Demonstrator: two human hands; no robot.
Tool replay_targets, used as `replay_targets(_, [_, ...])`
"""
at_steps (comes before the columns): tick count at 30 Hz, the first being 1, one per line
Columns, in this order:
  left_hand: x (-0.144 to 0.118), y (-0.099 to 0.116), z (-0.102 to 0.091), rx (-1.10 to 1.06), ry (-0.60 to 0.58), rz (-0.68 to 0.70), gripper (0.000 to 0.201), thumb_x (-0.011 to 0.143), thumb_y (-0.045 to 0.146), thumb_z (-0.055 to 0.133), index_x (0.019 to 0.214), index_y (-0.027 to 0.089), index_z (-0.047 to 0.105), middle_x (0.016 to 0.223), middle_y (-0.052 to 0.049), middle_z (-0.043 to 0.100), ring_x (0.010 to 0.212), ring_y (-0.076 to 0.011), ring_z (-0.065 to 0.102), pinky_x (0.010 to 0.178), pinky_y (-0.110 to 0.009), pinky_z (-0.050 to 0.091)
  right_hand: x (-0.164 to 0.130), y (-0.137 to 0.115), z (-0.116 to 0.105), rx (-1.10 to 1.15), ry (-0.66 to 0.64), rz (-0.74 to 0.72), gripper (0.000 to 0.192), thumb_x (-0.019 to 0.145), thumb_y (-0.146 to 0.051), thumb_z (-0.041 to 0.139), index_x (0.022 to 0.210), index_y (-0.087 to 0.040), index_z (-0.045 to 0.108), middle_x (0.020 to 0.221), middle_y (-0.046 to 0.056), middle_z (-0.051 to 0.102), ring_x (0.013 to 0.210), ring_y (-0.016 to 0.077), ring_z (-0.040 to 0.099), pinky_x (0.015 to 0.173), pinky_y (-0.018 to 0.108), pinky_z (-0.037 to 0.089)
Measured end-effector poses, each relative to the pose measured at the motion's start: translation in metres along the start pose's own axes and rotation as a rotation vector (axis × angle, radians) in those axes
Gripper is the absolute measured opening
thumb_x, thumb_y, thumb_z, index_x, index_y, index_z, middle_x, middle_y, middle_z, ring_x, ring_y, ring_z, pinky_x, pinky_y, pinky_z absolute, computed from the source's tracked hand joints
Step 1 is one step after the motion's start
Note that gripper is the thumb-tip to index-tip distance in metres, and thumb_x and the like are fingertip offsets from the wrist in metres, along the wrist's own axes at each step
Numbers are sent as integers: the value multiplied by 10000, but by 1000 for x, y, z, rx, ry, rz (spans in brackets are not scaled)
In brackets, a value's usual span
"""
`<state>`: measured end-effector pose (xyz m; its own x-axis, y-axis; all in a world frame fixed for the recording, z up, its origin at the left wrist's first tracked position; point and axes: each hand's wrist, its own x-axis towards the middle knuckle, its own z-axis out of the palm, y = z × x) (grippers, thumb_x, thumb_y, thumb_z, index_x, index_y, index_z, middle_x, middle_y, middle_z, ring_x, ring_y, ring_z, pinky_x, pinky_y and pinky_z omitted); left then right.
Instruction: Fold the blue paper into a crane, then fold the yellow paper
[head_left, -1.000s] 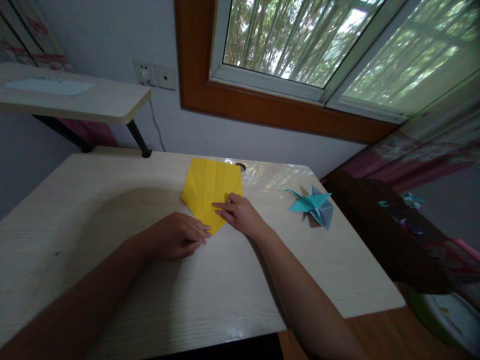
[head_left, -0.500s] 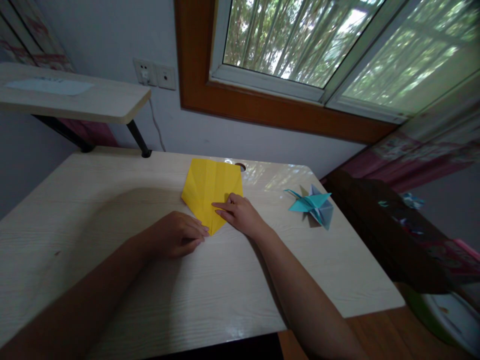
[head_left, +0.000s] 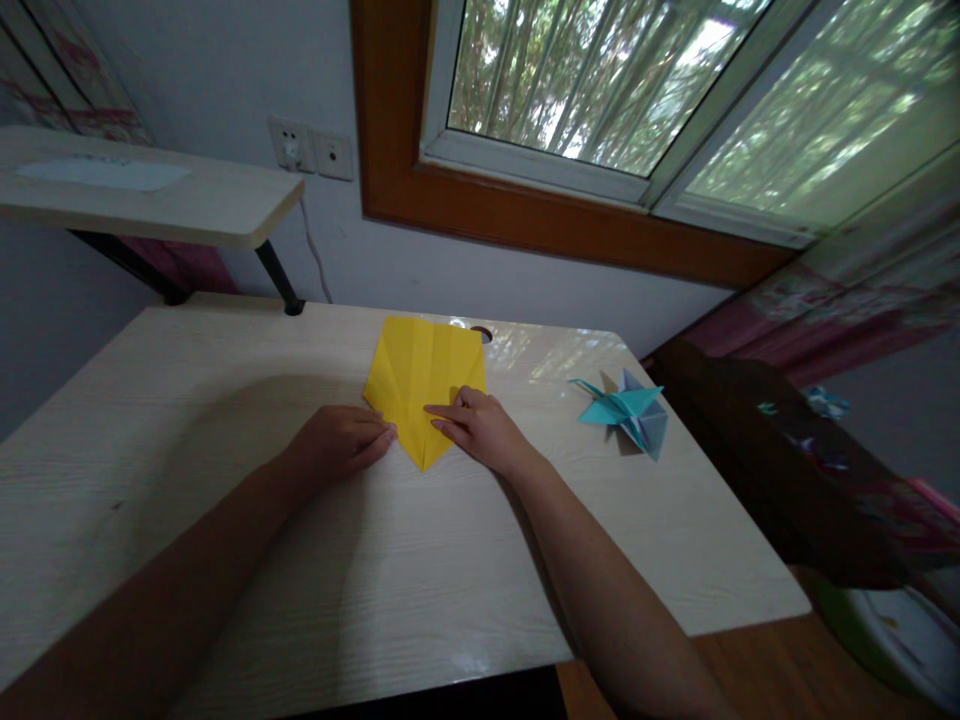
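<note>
The right hand [head_left: 481,430] partly hides the yellow paper [head_left: 420,375], and the window [head_left: 577,85] is cropped above.

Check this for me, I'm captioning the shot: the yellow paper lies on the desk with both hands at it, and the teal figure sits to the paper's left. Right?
Not quite: the head view shows the teal figure to the right of the yellow paper. The paper does lie on the desk, with the left hand and right hand at it.
</note>
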<state>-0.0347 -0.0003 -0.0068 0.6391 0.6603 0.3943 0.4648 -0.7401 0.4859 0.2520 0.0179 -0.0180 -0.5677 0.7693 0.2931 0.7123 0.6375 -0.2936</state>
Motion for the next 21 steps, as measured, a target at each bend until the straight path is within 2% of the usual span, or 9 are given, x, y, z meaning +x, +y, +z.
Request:
replay_targets(7, [1, 0, -2, 129, 65, -100, 399, 1027, 406, 451, 810, 227, 735, 820, -32, 763, 758, -184, 701, 703, -272, 554, 0, 0, -1, 4, -5, 7, 312, 1001, -384, 608, 1279, -308, 726, 949, 68, 602, 856, 182, 580, 760, 316, 423])
replay_targets(13, [3, 1, -6, 381, 130, -197, 451, 1035, 391, 417, 708, 202, 662, 707, -26, 707, 593, -149, 606, 538, -254, 419, -1, -1, 0, 15, -2, 6, 309, 1000, -370, 613, 1280, -303, 725, 939, 65, 598, 853, 180, 576, 766, 315, 423])
replay_targets(21, [5, 0, -5, 475, 20, -434, 509, 1052, 436, 335, 787, 181, 688, 826, -69, 735, 694, -193, 648, 595, -299, 401, 0, 0, 0, 6, -5, 0, 311, 996, -362, 621, 1279, -290, 729, 938, 71, 603, 849, 181, 577, 762, 314, 417])
